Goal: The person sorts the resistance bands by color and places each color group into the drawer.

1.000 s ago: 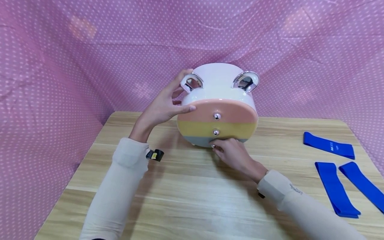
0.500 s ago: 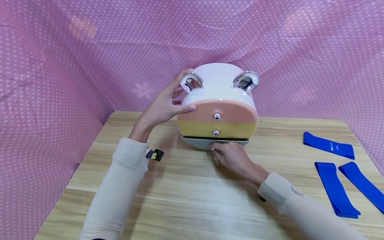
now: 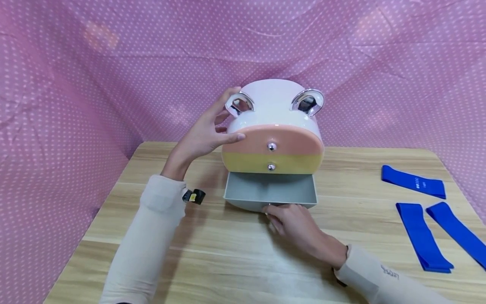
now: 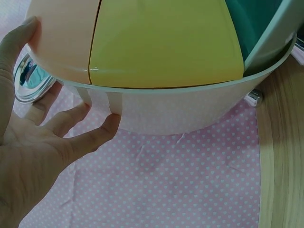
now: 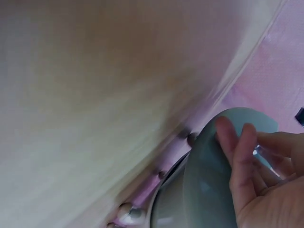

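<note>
A small white drawer cabinet (image 3: pixel 271 103) with silver ears stands on the table. Its peach drawer (image 3: pixel 292 139) and yellow drawer (image 3: pixel 247 164) are closed; the grey-green bottom drawer (image 3: pixel 243 188) is pulled well out, and its visible inside holds nothing. My left hand (image 3: pixel 203 133) grips the cabinet's upper left side by the ear. In the left wrist view its thumb presses the peach front (image 4: pixel 66 42) while fingertips lie on the white side wall (image 4: pixel 161 111). With my right hand (image 3: pixel 298 226) I pinch the bottom drawer's silver knob, mostly hidden by the fingers (image 5: pixel 242 161).
Several blue elastic loop bands lie flat on the right of the wooden table: one band (image 3: pixel 414 181) farther back, another band (image 3: pixel 424 238) nearer, and a third band (image 3: pixel 457 230) at the right edge. Pink dotted cloth (image 3: pixel 243 38) hangs behind.
The bottom drawer has gone from closed to well out, drawn toward me by my right hand on its knob. My left hand keeps its hold on the cabinet.
</note>
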`<action>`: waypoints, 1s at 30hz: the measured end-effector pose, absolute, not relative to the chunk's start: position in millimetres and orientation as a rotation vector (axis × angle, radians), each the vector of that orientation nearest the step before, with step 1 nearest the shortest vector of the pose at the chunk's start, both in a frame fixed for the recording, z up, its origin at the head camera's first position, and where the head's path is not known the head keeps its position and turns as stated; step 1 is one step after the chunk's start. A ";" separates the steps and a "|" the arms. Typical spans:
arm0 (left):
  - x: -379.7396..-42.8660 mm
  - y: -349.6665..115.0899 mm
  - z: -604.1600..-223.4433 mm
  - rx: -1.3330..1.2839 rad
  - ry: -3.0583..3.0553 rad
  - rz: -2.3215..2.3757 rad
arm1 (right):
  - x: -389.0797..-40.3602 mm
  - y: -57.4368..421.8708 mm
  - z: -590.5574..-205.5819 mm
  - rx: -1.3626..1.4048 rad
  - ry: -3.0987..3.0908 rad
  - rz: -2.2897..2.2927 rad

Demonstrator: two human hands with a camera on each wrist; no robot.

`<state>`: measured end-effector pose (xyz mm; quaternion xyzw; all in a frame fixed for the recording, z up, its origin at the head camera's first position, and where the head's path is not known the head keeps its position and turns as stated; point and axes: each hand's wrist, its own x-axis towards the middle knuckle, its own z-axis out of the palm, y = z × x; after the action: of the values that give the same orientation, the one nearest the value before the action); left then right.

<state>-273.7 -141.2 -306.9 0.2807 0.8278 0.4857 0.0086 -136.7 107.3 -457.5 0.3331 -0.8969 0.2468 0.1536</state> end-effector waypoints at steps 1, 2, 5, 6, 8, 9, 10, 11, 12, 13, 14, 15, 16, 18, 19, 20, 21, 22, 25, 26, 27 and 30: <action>-273.6 -141.2 -306.8 0.876 2.587 1.517 | -133.6 107.1 -457.1 0.956 -2.568 0.705; -273.6 -141.2 -306.6 0.875 2.588 1.517 | -130.9 106.9 -457.0 0.958 -2.568 0.710; -273.9 -141.0 -306.3 0.878 2.589 1.515 | -124.2 106.5 -456.0 0.953 -2.578 0.728; -273.9 -141.0 -306.3 0.878 2.588 1.514 | -122.4 106.5 -455.7 0.951 -2.585 0.731; -274.0 -141.1 -306.4 0.876 2.593 1.507 | -119.3 106.5 -454.7 0.949 -2.603 0.742; -274.1 -141.1 -306.5 0.875 2.596 1.504 | -118.1 106.5 -454.2 0.947 -2.612 0.746; -274.1 -141.2 -306.6 0.873 2.598 1.502 | -117.1 106.4 -453.5 0.947 -2.622 0.751; -274.0 -141.3 -306.7 0.871 2.601 1.499 | -116.2 106.3 -452.7 0.944 -2.630 0.755; -274.0 -141.3 -306.8 0.868 2.603 1.497 | -115.5 106.0 -451.9 0.944 -2.641 0.766; -274.0 -141.3 -306.8 0.867 2.606 1.494 | -114.9 105.8 -451.4 0.943 -2.648 0.773; -274.0 -141.3 -306.8 0.868 2.606 1.495 | -114.5 105.5 -450.7 0.944 -2.655 0.780; -274.0 -141.3 -306.9 0.868 2.607 1.493 | -114.1 105.2 -450.5 0.944 -2.656 0.781; -274.0 -141.2 -307.0 0.868 2.609 1.492 | -113.6 104.8 -450.1 0.945 -2.659 0.788; -274.0 -141.2 -307.0 0.867 2.610 1.491 | -112.7 104.6 -450.1 0.946 -2.658 0.789; -274.0 -141.1 -307.1 0.867 2.611 1.490 | -112.2 104.7 -450.4 0.946 -2.653 0.784; -274.0 -141.1 -307.1 0.867 2.611 1.491 | -111.8 104.8 -450.5 0.946 -2.649 0.780; -273.9 -141.1 -307.1 0.865 2.611 1.491 | -111.4 105.0 -450.9 0.946 -2.645 0.777; -273.8 -141.1 -307.1 0.864 2.611 1.492 | -111.1 105.2 -451.0 0.946 -2.642 0.778; -273.7 -141.1 -307.1 0.863 2.615 1.491 | -110.5 105.7 -451.3 0.944 -2.642 0.777; -273.8 -141.1 -307.1 0.863 2.615 1.491 | -110.3 105.7 -451.2 0.945 -2.647 0.778; -273.8 -141.1 -307.2 0.864 2.617 1.488 | -110.1 105.6 -451.0 0.945 -2.653 0.781; -274.1 -141.2 -307.6 0.866 2.619 1.483 | -109.5 105.7 -450.5 0.953 -2.669 0.785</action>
<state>-274.1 -141.2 -307.6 0.2765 0.8362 0.4735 0.0048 -109.5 105.7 -450.5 0.3224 -0.9030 0.2656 0.1000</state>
